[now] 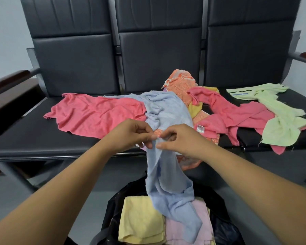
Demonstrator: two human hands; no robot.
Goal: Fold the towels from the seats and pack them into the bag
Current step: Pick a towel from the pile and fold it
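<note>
**Finding an edge of the blue towel before the fold**

Here both hands meet at one point on the blue towel (168, 183), above the front edge of the seats (34, 138). The left hand (131, 134) and the right hand (181, 140) each pinch the cloth between thumb and fingertips, fingers drawn narrow and nearly touching one another. Part of the towel lies crumpled on the seat; the rest hangs down so that its lower end rests on the folded towels in the bag (224, 225).

The step in hand appears to be locating a hem or corner. The next move would call for sliding the hands apart along that edge to spread the towel flat, clear of the bag.

Unfolded work remains on the seats: a pink towel (95, 114) to the left, a second pink towel (237, 117), an orange patterned towel (179, 85) and a pale green towel (283, 121) to the right. In the bag, a folded yellow towel (140, 221) and a folded pale pink towel (177, 230) are visible.

The bag is cut off at the bottom of the view, so its depth and remaining room cannot be judged. The hanging cloth hides part of its contents.
</note>
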